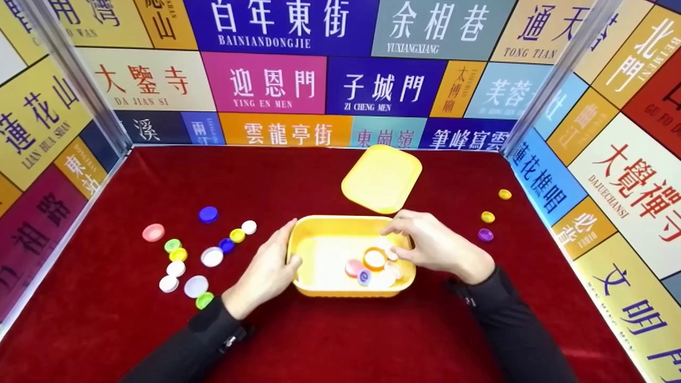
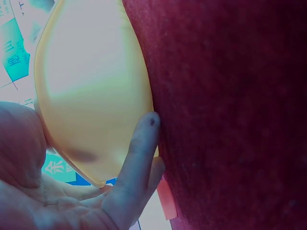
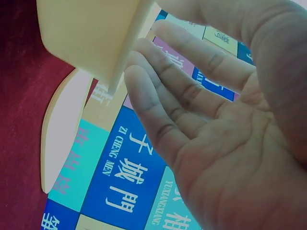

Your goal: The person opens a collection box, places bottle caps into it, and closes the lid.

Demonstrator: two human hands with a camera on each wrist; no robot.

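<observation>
A yellow plastic box (image 1: 306, 291) stands on the red cloth with several bottle caps, among them a pink cap (image 1: 354, 268), an orange cap (image 1: 374, 258) and a purple cap (image 1: 364, 277), toward its right end. My left hand (image 1: 271, 263) grips the left end, thumb over the rim. In the left wrist view, its fingers (image 2: 136, 153) lie against the outer wall. My right hand (image 1: 433, 244) hovers over the right end, thumb and fingers apart. The right wrist view shows its loosely extended fingers (image 3: 144, 91) near the rim, nothing visible between them.
Behind the box lies a yellow lid (image 1: 382, 178). Several loose caps are spread on the left, including a blue cap (image 1: 208, 214) and a pink cap (image 1: 153, 232). On the right are a purple cap (image 1: 485, 234) and two yellow caps (image 1: 488, 217). Printed panels (image 1: 268, 82) wall the table.
</observation>
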